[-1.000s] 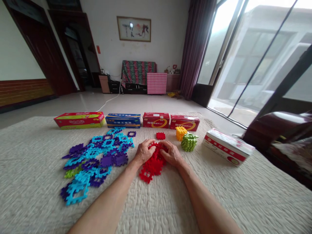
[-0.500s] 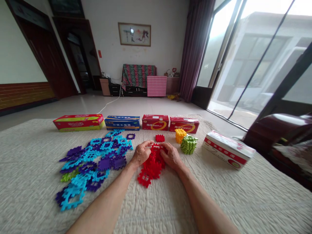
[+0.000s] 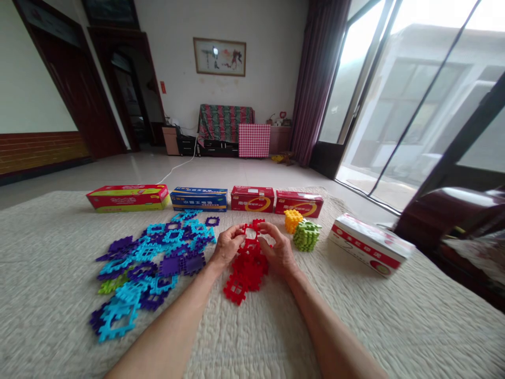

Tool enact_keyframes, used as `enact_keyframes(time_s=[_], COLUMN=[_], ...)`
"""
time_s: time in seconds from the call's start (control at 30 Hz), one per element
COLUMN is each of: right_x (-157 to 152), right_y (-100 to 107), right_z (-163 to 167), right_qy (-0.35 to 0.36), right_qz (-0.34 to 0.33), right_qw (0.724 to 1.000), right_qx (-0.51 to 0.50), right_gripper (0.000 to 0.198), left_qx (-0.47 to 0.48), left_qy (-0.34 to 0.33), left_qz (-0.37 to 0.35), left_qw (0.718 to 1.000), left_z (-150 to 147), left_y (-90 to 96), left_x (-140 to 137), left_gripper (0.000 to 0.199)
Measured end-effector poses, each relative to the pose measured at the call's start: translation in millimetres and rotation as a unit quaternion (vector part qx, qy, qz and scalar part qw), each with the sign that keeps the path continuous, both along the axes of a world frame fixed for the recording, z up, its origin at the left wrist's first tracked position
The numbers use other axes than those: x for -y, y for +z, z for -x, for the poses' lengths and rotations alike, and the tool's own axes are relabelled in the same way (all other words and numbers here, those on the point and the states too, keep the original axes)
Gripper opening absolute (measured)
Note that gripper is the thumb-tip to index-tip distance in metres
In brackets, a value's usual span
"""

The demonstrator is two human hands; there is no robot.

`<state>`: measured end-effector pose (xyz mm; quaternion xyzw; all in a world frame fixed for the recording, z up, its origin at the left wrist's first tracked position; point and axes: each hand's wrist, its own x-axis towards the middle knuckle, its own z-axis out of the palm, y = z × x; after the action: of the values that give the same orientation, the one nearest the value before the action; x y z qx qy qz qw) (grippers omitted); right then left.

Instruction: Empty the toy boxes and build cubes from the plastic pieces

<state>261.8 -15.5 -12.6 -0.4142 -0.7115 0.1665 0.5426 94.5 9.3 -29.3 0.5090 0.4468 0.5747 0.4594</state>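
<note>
Between my two hands a red square frame piece with toothed edges (image 3: 251, 242) is held up, its open middle facing me. My left hand (image 3: 226, 246) pinches its left side with thumb and fingers. On the other side, my right hand (image 3: 279, 251) has its fingers curled at the frame's right edge. Just below lies a heap of red interlocking plastic pieces (image 3: 249, 271) on the quilted cover. Behind the frame, another red piece (image 3: 258, 223) is partly hidden.
Blue and purple interlocking pieces (image 3: 148, 252) lie piled at left. To the right sit a yellow cube (image 3: 293, 221) and a green cube (image 3: 306, 235) of such pieces. Several cartons form a back row, including a blue box (image 3: 199, 200); a white and red box (image 3: 370, 245) stands farther right.
Both hands have lifted the red frame piece slightly and tilted it upright, so its opening shows. The right hand's fingers have risen and spread around its edge. The red heap stays put.
</note>
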Motion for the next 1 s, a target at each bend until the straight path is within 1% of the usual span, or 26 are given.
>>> enact_keyframes(time_s=[0.1, 0.2, 0.27, 0.33, 0.47, 0.6, 0.67, 0.7, 0.73, 0.8, 0.87, 0.9, 0.93, 1.0], right_x=[4.0, 5.1, 4.9, 4.4, 4.8, 9.6, 12.6, 13.6, 13.7, 10.1, -0.1, -7.7, -16.6, -36.3], right_y=[4.1, 4.5, 4.3, 4.6, 7.3, 13.6, 16.9, 17.9, 18.3, 16.4, 11.5, 8.7, 6.1, 2.8], right_z=[-1.8, -3.2, -2.1, 0.6, 9.0, 18.3, 21.0, 21.1, 20.3, 15.6, 7.6, 3.1, -1.4, -9.1], right_qy=[0.007, 0.021, 0.037, 0.051, 0.06, 0.066, 0.064, 0.058, 0.048, 0.013, -0.03, -0.047, -0.055, -0.059], right_qz=[0.013, 0.012, -0.008, -0.039, -0.091, -0.106, -0.104, -0.1, -0.094, -0.08, -0.057, -0.042, -0.026, 0.002], right_qw=[1.0, 0.999, 0.997, 0.994, 0.988, 0.984, 0.985, 0.986, 0.989, 0.993, 0.994, 0.993, 0.991, 0.985], right_qx=[-0.012, 0.028, 0.06, 0.085, 0.113, 0.126, 0.123, 0.116, 0.107, 0.087, 0.088, 0.098, 0.116, 0.162], right_gripper=[0.038, 0.051, 0.055, 0.056, 0.053, 0.05, 0.049, 0.048, 0.047, 0.044, 0.041, 0.04, 0.04, 0.041], left_qx=[0.092, 0.15, 0.155, 0.149, 0.142, 0.108, 0.091, 0.084, 0.075, 0.043, 0.0, -0.021, -0.038, -0.061], left_qy=[-0.044, -0.109, -0.151, -0.174, -0.184, -0.212, -0.187, -0.155, -0.109, 0.006, 0.101, 0.125, 0.135, 0.129], left_qz=[0.048, 0.079, 0.086, 0.088, 0.084, 0.066, 0.045, 0.032, 0.018, 0.0, -0.006, -0.009, -0.014, -0.025], left_qw=[0.994, 0.979, 0.973, 0.969, 0.969, 0.969, 0.977, 0.984, 0.991, 0.999, 0.995, 0.992, 0.99, 0.989], left_z=[3.5, 5.2, 5.4, 5.5, 6.1, 5.3, 4.4, 4.3, 4.6, 6.3, 8.6, 9.7, 10.5, 11.2], left_y=[8.4, 16.4, 19.1, 19.2, 15.5, 14.9, 15.6, 15.4, 14.5, 10.1, 3.3, -0.3, -3.4, -7.5], left_x=[2.9, 6.8, 8.5, 8.9, 8.4, 9.7, 9.3, 8.4, 6.7, 1.7, -4.4, -7.1, -9.3, -11.8], left_gripper=[0.046, 0.048, 0.048, 0.047, 0.04, 0.031, 0.031, 0.032, 0.033, 0.033, 0.029, 0.028, 0.027, 0.028])
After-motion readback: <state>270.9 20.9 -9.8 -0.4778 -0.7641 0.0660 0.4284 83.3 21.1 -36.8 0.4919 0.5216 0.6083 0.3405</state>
